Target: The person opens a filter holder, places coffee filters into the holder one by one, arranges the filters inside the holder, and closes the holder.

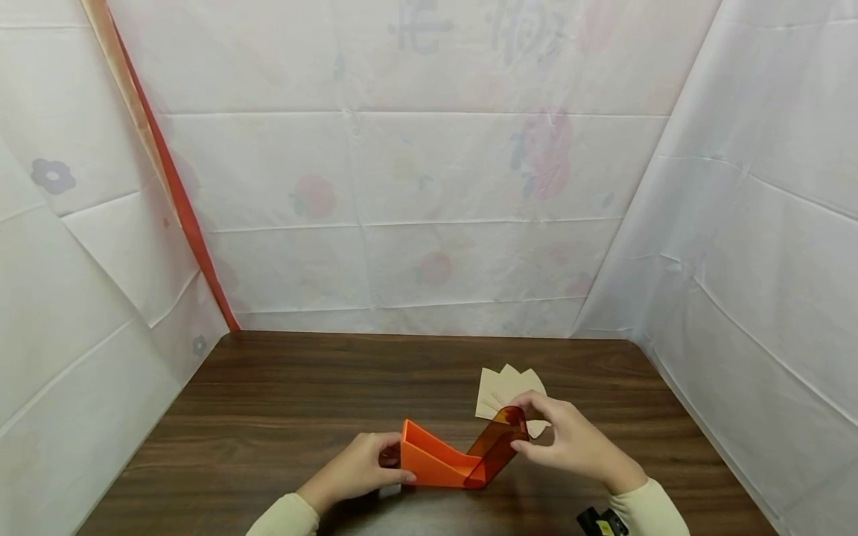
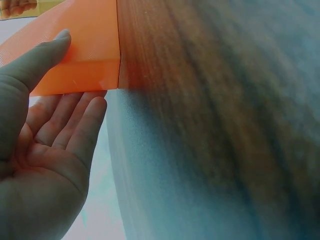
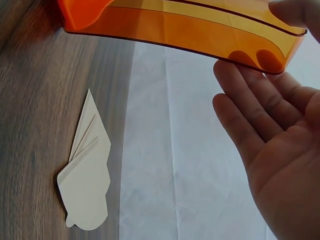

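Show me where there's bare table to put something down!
The wooden table is bare between the left white sheet and the left hand, and behind the orange holder, left of the fanned coffee filters. It's crowded where the right hand, amber lid, holder and filters bunch together.
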Tool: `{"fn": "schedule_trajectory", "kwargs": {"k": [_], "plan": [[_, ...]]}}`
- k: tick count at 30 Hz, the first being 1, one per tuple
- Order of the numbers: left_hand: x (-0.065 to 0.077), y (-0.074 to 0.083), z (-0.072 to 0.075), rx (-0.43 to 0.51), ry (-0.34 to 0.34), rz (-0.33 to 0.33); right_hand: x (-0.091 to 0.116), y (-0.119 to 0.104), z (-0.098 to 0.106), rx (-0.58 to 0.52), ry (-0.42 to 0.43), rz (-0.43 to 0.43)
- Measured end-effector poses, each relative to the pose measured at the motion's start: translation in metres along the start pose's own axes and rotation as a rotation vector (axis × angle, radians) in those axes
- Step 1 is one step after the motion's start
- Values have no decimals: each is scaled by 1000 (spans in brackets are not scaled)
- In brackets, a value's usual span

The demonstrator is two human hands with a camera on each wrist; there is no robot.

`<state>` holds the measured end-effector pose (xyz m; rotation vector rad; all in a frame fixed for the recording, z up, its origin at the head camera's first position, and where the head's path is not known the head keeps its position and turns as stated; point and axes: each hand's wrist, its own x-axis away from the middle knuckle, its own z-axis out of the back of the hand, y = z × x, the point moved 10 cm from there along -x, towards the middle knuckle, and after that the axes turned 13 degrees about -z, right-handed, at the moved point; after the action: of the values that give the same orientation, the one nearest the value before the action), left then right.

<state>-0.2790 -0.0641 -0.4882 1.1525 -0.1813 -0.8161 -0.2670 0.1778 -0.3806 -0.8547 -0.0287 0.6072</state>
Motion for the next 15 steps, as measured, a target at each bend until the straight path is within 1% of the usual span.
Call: {"fn": "schedule_trajectory", "kwargs": {"k": [6,15], "plan": [[0,0,-1,-7,-7,-11,4,3,4,70,33,4],[0,0,1,-9,7,1,10,4,9,34,24,25]]}}
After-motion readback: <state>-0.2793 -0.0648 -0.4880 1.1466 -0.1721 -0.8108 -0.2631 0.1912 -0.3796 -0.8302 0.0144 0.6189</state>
